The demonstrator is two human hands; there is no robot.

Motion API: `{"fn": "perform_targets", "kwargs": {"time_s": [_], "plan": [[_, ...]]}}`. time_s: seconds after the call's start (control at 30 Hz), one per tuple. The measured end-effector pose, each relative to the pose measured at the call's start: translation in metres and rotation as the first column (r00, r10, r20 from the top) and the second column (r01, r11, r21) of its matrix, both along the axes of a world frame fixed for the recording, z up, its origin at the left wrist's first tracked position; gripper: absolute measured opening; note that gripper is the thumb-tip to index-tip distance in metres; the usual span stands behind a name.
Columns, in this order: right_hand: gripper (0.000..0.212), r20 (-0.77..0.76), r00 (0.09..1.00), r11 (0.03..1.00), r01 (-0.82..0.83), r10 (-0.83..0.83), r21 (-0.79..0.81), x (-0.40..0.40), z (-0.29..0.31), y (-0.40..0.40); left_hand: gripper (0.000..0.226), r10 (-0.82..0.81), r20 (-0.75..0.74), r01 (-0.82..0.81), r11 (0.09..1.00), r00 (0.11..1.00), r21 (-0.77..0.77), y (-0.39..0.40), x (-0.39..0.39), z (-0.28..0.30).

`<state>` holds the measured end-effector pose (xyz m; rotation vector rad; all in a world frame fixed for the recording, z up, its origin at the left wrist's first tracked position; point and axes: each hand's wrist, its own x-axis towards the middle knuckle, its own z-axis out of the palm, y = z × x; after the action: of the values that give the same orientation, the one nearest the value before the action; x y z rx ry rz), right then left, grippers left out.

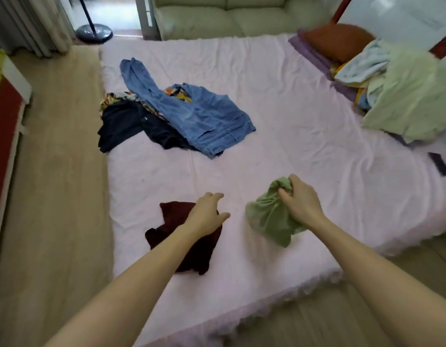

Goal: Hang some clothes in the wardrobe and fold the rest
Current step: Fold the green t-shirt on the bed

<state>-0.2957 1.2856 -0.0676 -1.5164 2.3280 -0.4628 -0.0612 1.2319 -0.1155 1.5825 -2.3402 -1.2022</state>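
- Gripping a bunched green garment (272, 216) in the curled fingers of the right hand (300, 199), raised just off the pink bed cover (279, 96).
- Left hand (208, 212) spread loosely, fingers relaxed and holding nothing, hovering over or resting on a crumpled maroon garment (189, 244); contact not resolvable.
- Ahead of the left hand, well apart: blue jeans (191, 113) draped over a dark navy garment (126, 126) and a patterned piece (114, 97), all unfolded.
- Far to the right of the right hand: heaped bedding (404, 96) against a rust pillow (339, 41).
- Judged step: opening out the green garment for folding.
- Judged best practice: bare cover between the hands used as folding ground; second edge taken with the free hand; cloth shaken flat and seams aligned before creasing; maroon piece kept clear of the fold.
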Motion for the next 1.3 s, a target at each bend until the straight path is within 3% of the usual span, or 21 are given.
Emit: {"fn": "perform_targets", "kwargs": {"time_s": [0.1, 0.2, 0.27, 0.3, 0.37, 0.5, 0.53, 0.6, 0.7, 0.83, 0.9, 1.0, 1.07, 1.13, 1.17, 1.2, 1.3], "plan": [[0.015, 0.096, 0.989, 0.991, -0.1, 0.108, -0.084, -0.003, 0.039, 0.014, 0.077, -0.147, -0.226, 0.147, 0.989, 0.963, -0.018, 0.014, -0.04, 0.049], [0.016, 0.195, 0.966, 0.977, -0.136, 0.167, -0.166, -0.01, 0.071, 0.019, 0.088, -0.151, -0.411, 0.209, 0.973, 0.899, 0.1, 0.022, -0.069, 0.077], [0.017, 0.258, 0.954, 0.97, -0.094, 0.151, -0.223, -0.024, 0.089, 0.024, 0.073, -0.096, -0.436, 0.182, 0.97, 0.895, 0.159, 0.028, -0.083, 0.086], [0.018, 0.284, 0.949, 0.972, -0.077, 0.14, -0.222, -0.03, 0.091, 0.024, 0.053, -0.076, -0.445, 0.16, 0.975, 0.892, 0.152, 0.03, -0.085, 0.085], [0.022, 0.326, 0.93, 0.981, -0.13, 0.17, -0.142, -0.051, 0.097, 0.027, 0.019, 0.013, -0.498, 0.064, 0.988, 0.867, 0.138, 0.037, -0.097, 0.085], [0.047, 0.528, 0.792, 0.873, -0.454, 0.305, 0.178, -0.101, 0.093, 0.031, 0.025, 0.272, -0.568, -0.246, 0.961, 0.777, 0.123, 0.031, -0.12, 0.108], [0.054, 0.534, 0.78, 0.83, -0.506, 0.325, 0.235, -0.111, 0.089, 0.031, 0.026, 0.309, -0.572, -0.311, 0.946, 0.76, 0.097, 0.026, -0.124, 0.116], [0.046, 0.486, 0.786, 0.765, -0.564, 0.382, 0.311, -0.133, 0.085, 0.029, 0.026, 0.399, -0.583, -0.434, 0.897, 0.708, 0.087, 0.021, -0.137, 0.13], [0.029, 0.465, 0.821, 0.781, -0.515, 0.332, 0.352, -0.166, 0.082, 0.025, 0.026, 0.499, -0.567, -0.568, 0.82, 0.656, 0.065, 0.021, -0.155, 0.135], [0.028, 0.616, 0.765, 0.884, -0.405, 0.188, 0.233, -0.181, 0.094, 0.02, 0.024, 0.562, -0.41, -0.64, 0.765, 0.719, -0.073, 0.024, -0.161, 0.125], [0.026, 0.759, 0.648, 0.941, -0.294, 0.067, 0.168, -0.173, 0.102, 0.017, 0.034, 0.556, -0.302, -0.608, 0.786, 0.774, -0.112, 0.037, -0.164, 0.116], [0.027, 0.887, 0.46, 0.976, -0.173, -0.041, 0.135, -0.158, 0.11, 0.007, 0.05, 0.454, -0.321, -0.519, 0.841, 0.831, -0.155, 0.067, -0.176, 0.12], [0.028, 0.921, 0.38, 0.984, -0.115, -0.086, 0.14, -0.146, 0.116, 0.005, 0.063, 0.305, -0.321, -0.322, 0.947, 0.896, 0.002, 0.088, -0.186, 0.125], [0.026, 0.943, 0.313, 0.991, -0.036, -0.111, 0.129, -0.134, 0.122, 0.007, 0.078, 0.197, -0.34, -0.127, 0.968, 0.92, 0.217, 0.108, -0.197, 0.128], [0.026, 0.951, 0.288, 0.993, 0.004, -0.114, 0.117, -0.129, 0.123, 0.008, 0.08, 0.203, -0.378, -0.107, 0.96, 0.903, 0.258, 0.112, -0.201, 0.123], [0.025, 0.955, 0.272, 0.993, 0.043, -0.117, 0.109, -0.125, 0.126, 0.01, 0.072, 0.25, -0.429, -0.142, 0.953, 0.868, 0.268, 0.114, -0.205, 0.118], [0.006, 0.986, 0.152, 0.985, 0.168, -0.069, 0.043, -0.119, 0.132, 0.01, 0.018, 0.433, -0.506, -0.365, 0.902, 0.746, 0.232, 0.112, -0.213, 0.118]]}}
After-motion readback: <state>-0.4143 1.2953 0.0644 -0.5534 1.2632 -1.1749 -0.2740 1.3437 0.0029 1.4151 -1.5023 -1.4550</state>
